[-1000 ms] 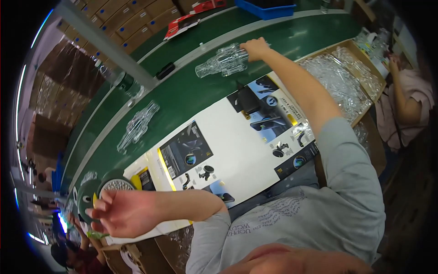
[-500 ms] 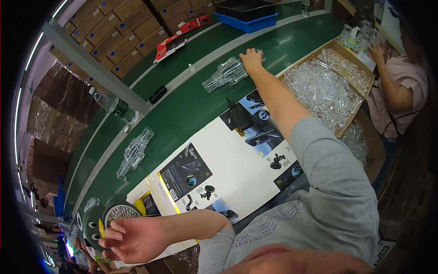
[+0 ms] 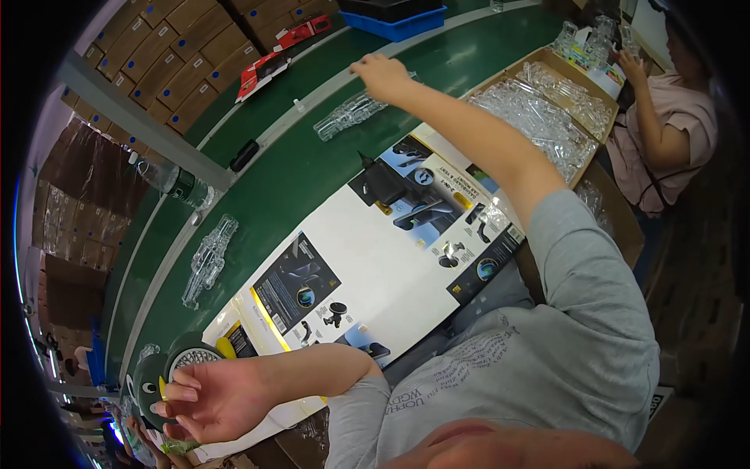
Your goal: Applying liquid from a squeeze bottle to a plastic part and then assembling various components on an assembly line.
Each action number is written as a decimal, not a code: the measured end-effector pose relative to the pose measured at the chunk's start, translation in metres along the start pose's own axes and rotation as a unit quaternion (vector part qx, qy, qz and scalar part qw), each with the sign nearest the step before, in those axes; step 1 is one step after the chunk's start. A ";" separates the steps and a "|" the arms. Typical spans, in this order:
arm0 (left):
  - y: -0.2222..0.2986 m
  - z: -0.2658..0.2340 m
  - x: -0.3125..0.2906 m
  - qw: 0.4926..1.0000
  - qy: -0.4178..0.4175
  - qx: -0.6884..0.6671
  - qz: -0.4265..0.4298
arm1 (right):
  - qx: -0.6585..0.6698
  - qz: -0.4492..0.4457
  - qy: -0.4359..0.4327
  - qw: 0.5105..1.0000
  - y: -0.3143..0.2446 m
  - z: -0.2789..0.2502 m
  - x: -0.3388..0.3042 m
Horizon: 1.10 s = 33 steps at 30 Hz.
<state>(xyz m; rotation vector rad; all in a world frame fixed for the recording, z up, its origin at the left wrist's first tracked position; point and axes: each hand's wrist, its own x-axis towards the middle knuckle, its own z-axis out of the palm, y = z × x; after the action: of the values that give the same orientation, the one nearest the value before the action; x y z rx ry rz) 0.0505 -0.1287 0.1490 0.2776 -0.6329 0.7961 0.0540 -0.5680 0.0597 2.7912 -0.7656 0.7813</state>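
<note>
My right hand is stretched far out over the green conveyor belt, fingers apart and holding nothing. A stack of clear plastic trays lies on the belt just below and left of it, not touching. My left hand hovers at the lower left with loosely spread fingers and an empty palm, next to a small round fan with a white grille. Between my arms lies a white worktop with dark printed packaging cards and small black parts.
A cardboard box full of clear plastic trays stands at the right, where another person in a pink top works. A second clear tray stack lies on the belt. Beyond it are a bottle, a red-black package, a blue bin and stacked cartons.
My right hand rested on the clear tray stack a second ago; it has let go and the stack now lies apart from it on the belt. My left hand has sunk slightly.
</note>
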 end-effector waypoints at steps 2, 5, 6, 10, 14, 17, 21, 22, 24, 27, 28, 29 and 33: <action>-0.004 0.000 -0.004 0.999 -0.040 -0.027 0.009 | 0.122 0.018 0.018 0.992 -0.022 -0.026 -0.035; -0.001 0.003 -0.004 0.999 -0.026 0.001 0.023 | 0.264 -0.016 0.053 0.963 -0.074 -0.010 -0.096; -0.003 0.011 -0.009 1.000 -0.025 -0.010 0.012 | 0.276 0.000 0.032 0.961 -0.076 -0.016 -0.118; -0.002 0.015 -0.015 0.998 -0.058 -0.018 -0.031 | 0.285 -0.011 0.051 0.957 -0.095 0.012 -0.169; -0.007 0.024 -0.033 0.995 -0.093 -0.018 -0.042 | 0.283 -0.029 0.029 0.958 -0.105 0.016 -0.177; -0.005 0.031 -0.047 0.978 -0.194 0.073 0.021 | 0.240 -0.044 0.004 0.970 -0.118 0.018 -0.178; -0.012 0.038 -0.076 0.971 -0.222 0.071 0.045 | 0.266 -0.025 0.009 0.964 -0.101 0.033 -0.178; -0.012 0.038 -0.076 0.966 -0.229 0.105 0.059 | 0.294 -0.014 0.006 0.956 -0.097 0.026 -0.177; -0.007 0.042 -0.068 0.957 -0.265 0.108 0.037 | 0.365 0.026 -0.008 0.930 -0.095 0.018 -0.175; 0.017 0.046 -0.050 0.944 -0.323 0.070 0.025 | 0.463 0.039 0.031 0.885 -0.089 0.033 -0.165; 0.032 0.047 -0.043 0.939 -0.333 0.076 0.045 | 0.513 0.040 0.030 0.857 -0.094 0.032 -0.160; 0.044 0.042 -0.039 0.929 -0.353 0.089 0.069 | 0.547 0.072 0.003 0.834 -0.094 0.026 -0.157; 0.071 -0.007 -0.042 0.835 -0.467 0.233 0.174 | 0.692 0.138 0.050 0.706 -0.065 0.056 -0.155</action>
<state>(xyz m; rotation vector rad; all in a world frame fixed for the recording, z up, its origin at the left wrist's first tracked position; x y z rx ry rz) -0.0211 -0.1013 0.1172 1.0637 -1.4386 1.1588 -0.0020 -0.4597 -0.0689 3.7258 -0.7085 2.3606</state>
